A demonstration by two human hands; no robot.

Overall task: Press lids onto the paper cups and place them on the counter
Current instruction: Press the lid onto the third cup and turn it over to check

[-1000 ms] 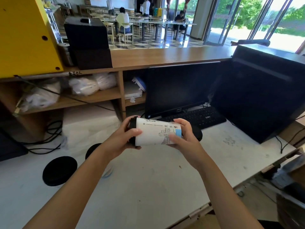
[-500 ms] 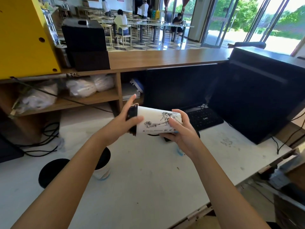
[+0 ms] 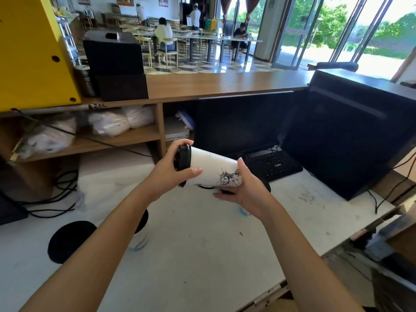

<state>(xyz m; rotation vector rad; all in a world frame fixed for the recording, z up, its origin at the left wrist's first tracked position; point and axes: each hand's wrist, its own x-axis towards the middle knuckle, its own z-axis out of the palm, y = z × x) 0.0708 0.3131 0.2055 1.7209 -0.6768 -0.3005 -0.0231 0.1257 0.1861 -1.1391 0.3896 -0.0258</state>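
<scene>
A white paper cup with a black drawing lies on its side in the air above the white worktop. A black lid sits on its left end. My left hand grips that lidded end, thumb over the cup wall. My right hand cups the bottom end from below, thumb up against the base. A second cup with a black lid stands on the worktop, partly hidden behind my left forearm. A loose black lid lies to its left.
The wooden counter runs across above the worktop. A dark monitor and keyboard stand behind the cup, a large black box at right. Shelves with white bags and cables at left. A yellow cabinet stands far left.
The cup has been turned about its axis, showing a different drawing. Both hands lifted it slightly up and away from me. My left thumb has shifted over the cup wall.
</scene>
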